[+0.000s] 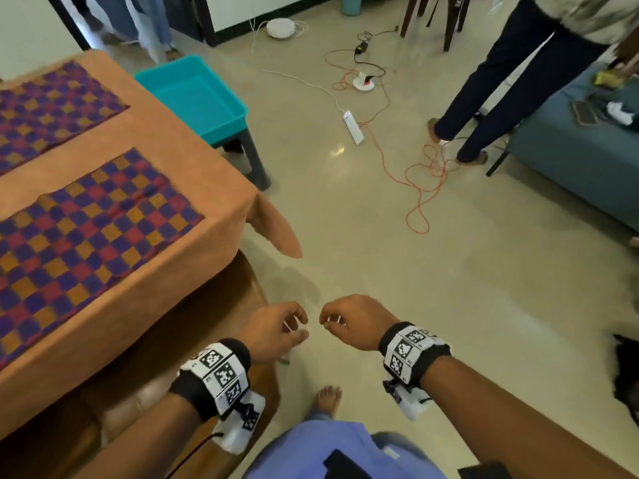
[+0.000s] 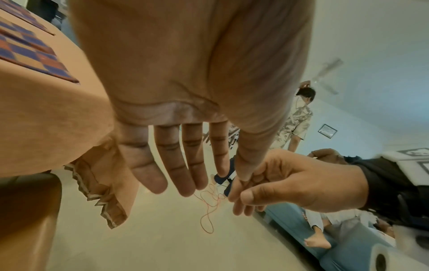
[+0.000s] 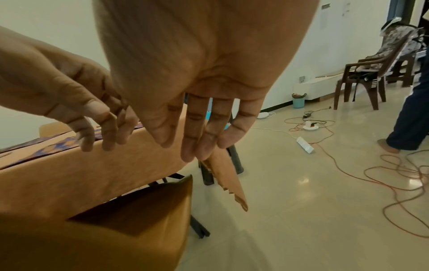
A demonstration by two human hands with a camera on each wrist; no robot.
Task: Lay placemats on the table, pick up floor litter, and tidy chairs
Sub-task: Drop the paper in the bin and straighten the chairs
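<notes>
Orange-clothed table [image 1: 193, 160] | two checked placemats [image 1: 86, 219] laid | cables [image 1: 415, 188] on floor | both hands' fingers relaxed, empty

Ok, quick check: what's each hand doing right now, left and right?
Left hand: open, fingers loosely extended, holding nothing.
Right hand: open, fingers relaxed and slightly curled, nothing visible in it.

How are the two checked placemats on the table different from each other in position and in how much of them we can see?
The near placemat lies by the table's front corner and shows almost whole. The far placemat lies further back, cut off by the picture's left edge. An orange strip of tablecloth separates them. Both lie flat, with the same purple, red and orange checks.
</notes>
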